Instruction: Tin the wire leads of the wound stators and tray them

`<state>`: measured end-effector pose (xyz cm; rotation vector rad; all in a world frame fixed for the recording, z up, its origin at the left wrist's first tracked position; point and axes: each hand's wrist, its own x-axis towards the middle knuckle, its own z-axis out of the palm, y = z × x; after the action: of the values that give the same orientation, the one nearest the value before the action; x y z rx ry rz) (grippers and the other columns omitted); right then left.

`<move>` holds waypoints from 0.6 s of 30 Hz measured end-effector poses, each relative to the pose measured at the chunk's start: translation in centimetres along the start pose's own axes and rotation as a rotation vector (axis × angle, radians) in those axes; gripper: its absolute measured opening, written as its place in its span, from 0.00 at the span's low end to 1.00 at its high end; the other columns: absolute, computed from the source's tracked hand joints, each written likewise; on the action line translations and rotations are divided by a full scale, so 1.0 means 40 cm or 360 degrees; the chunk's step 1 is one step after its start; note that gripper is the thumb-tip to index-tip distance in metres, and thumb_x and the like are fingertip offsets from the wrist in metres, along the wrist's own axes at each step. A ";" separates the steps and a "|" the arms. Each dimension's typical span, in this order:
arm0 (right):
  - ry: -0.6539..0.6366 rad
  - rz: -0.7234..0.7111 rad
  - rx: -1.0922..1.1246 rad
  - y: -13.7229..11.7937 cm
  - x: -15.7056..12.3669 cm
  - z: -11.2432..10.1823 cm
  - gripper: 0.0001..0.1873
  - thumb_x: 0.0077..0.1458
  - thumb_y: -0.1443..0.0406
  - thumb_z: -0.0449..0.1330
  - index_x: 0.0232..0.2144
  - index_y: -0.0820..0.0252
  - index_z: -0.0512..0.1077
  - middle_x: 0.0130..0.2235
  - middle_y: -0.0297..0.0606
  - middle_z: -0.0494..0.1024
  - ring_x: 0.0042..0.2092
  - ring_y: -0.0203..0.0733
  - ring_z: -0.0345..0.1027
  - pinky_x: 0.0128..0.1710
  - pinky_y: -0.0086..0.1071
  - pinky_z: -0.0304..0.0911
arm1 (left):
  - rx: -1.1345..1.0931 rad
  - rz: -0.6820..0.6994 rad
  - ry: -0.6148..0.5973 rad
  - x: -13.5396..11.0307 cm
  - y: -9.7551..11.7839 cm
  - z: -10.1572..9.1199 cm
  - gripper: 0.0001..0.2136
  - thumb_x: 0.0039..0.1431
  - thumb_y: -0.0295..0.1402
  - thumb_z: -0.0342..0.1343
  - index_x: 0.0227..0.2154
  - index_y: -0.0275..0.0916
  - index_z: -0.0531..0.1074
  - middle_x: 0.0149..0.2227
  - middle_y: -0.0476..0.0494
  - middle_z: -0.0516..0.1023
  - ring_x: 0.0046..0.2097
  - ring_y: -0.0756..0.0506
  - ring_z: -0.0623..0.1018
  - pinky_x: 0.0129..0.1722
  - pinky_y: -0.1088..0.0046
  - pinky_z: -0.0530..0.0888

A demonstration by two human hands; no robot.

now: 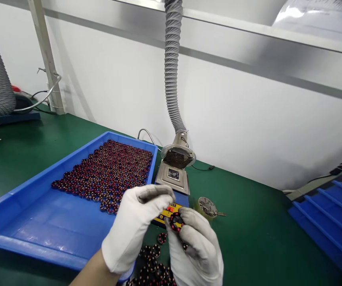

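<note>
Both my hands wear white gloves with greyed fingertips. My right hand (pixel 196 246) pinches a small wire-wound ring coil (pixel 176 222), dark with red and copper-coloured turns, between thumb and fingers. Another dark piece shows against its curled fingers. My left hand (pixel 138 218) is beside it, a little higher, thumb and fingers brought together; anything between the tips is too small to make out. Loose ring coils (pixel 154 262) lie in a pile on the table below. Just behind my hands stands a solder pot (pixel 173 174) with a yellow display panel, partly covered by them.
On the left, a large blue tray (pixel 54 248) holds many ring coils (pixel 108 171) in packed rows. A grey fume hose (pixel 172 67) comes down behind the solder pot. Right of it stands a cup (pixel 207 207) with a flat strip across it. Blue racks (pixel 332 214) stand far right.
</note>
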<state>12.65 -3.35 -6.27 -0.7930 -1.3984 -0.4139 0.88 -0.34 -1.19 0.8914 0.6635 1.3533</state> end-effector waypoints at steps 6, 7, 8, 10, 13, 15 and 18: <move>0.0033 0.0087 0.0027 -0.021 0.019 0.001 0.18 0.43 0.81 0.65 0.35 0.61 0.69 0.41 0.39 0.74 0.41 0.42 0.73 0.38 0.36 0.74 | 0.0272 -0.0148 -0.0291 0.009 0.039 -0.010 0.09 0.46 0.30 0.65 0.34 0.40 0.79 0.34 0.48 0.81 0.38 0.50 0.78 0.39 0.81 0.73; 0.0048 0.0094 0.0031 -0.020 0.019 0.001 0.18 0.43 0.81 0.66 0.36 0.61 0.69 0.41 0.39 0.74 0.41 0.42 0.73 0.38 0.36 0.74 | 0.0337 -0.0191 -0.0342 0.007 0.044 -0.008 0.09 0.47 0.30 0.64 0.33 0.40 0.79 0.34 0.47 0.81 0.38 0.49 0.78 0.38 0.80 0.73; 0.0041 0.0100 0.0034 -0.019 0.018 0.000 0.18 0.44 0.80 0.65 0.36 0.61 0.69 0.41 0.39 0.74 0.42 0.42 0.73 0.38 0.36 0.74 | 0.0409 -0.0190 -0.0353 0.004 0.048 -0.004 0.07 0.47 0.29 0.63 0.32 0.40 0.79 0.33 0.48 0.81 0.37 0.48 0.78 0.37 0.79 0.73; -0.0017 0.0104 0.0046 -0.013 0.014 -0.003 0.16 0.47 0.79 0.64 0.36 0.60 0.68 0.41 0.38 0.73 0.43 0.42 0.72 0.39 0.37 0.74 | 0.0614 -0.0085 -0.0328 -0.001 0.050 0.001 0.04 0.48 0.27 0.61 0.28 0.40 0.79 0.30 0.48 0.80 0.35 0.48 0.78 0.37 0.78 0.73; -0.0126 0.0048 0.0071 -0.005 0.007 -0.008 0.15 0.49 0.78 0.62 0.37 0.59 0.68 0.42 0.38 0.73 0.44 0.42 0.71 0.41 0.38 0.73 | 0.0725 0.0057 -0.0240 -0.003 0.043 -0.001 0.04 0.49 0.26 0.61 0.27 0.40 0.79 0.30 0.48 0.80 0.35 0.48 0.78 0.37 0.78 0.72; -0.0110 0.0078 0.0057 -0.003 0.004 -0.009 0.15 0.48 0.78 0.63 0.37 0.59 0.68 0.42 0.39 0.73 0.43 0.42 0.72 0.40 0.39 0.73 | 0.0487 0.0061 -0.0143 0.000 0.036 -0.008 0.03 0.50 0.28 0.62 0.28 0.41 0.79 0.30 0.50 0.80 0.34 0.50 0.78 0.36 0.81 0.72; -0.0085 0.0106 0.0030 -0.002 0.002 -0.009 0.15 0.47 0.78 0.63 0.36 0.59 0.68 0.41 0.38 0.73 0.42 0.43 0.72 0.40 0.41 0.73 | 0.0173 0.0067 -0.0043 0.005 0.031 -0.016 0.05 0.49 0.30 0.64 0.31 0.43 0.78 0.32 0.52 0.81 0.36 0.53 0.78 0.37 0.85 0.72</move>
<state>12.87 -3.66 -6.17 -0.8383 -1.4196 -0.3293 -0.29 -0.05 -0.44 1.0140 0.7061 1.3502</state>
